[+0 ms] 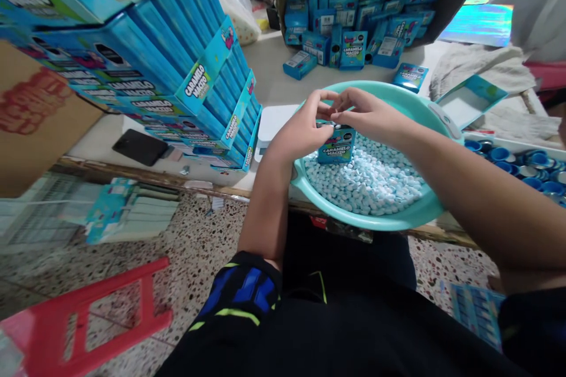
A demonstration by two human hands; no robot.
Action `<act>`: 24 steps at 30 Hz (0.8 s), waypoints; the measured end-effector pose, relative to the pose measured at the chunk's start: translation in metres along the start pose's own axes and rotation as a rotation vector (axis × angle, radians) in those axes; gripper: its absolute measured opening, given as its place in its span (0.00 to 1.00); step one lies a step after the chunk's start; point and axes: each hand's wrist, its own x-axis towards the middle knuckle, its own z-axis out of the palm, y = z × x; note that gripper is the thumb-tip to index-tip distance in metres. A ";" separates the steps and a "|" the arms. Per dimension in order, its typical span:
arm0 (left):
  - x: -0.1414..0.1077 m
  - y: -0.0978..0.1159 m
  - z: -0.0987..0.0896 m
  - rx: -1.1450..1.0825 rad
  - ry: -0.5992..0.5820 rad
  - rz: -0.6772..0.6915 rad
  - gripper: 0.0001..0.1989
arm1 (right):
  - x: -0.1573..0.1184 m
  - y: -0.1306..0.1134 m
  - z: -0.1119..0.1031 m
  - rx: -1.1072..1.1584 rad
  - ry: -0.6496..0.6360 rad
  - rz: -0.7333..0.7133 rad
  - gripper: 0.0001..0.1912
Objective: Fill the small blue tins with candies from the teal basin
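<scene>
My left hand (305,128) and my right hand (369,115) meet over a teal basin (398,221) full of small pale blue and white candies (371,182). Between them stands a small blue "Caramelo Macizo" box (336,146), upright on the candies. The left hand grips its top and side; the right hand's fingertips pinch at its top flap. Whether the flap is closed is hidden by the fingers.
A tall stack of blue display cartons (186,76) stands at left. A cardboard box with several small blue boxes (354,23) lies at the back. An open carton (469,100), a tray of blue caps (526,165), a dark phone (139,146), a red stool (88,318).
</scene>
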 end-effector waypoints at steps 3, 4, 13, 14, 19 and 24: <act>0.002 -0.005 0.001 -0.058 0.044 -0.029 0.27 | -0.001 0.001 0.002 0.039 -0.040 0.041 0.16; 0.003 -0.006 0.001 -0.072 0.048 -0.030 0.28 | -0.001 0.002 0.002 0.053 -0.047 0.050 0.18; 0.002 -0.005 0.000 -0.070 -0.047 0.034 0.22 | -0.001 0.006 0.004 -0.010 -0.035 0.017 0.22; 0.002 -0.005 0.000 -0.065 -0.043 0.033 0.21 | -0.002 0.006 0.004 -0.006 -0.037 0.017 0.22; 0.004 -0.006 0.001 -0.074 -0.048 0.029 0.19 | -0.001 0.005 0.002 -0.029 -0.049 0.054 0.18; 0.003 -0.004 0.003 -0.060 -0.026 0.023 0.18 | -0.001 0.004 -0.002 -0.044 -0.079 0.062 0.16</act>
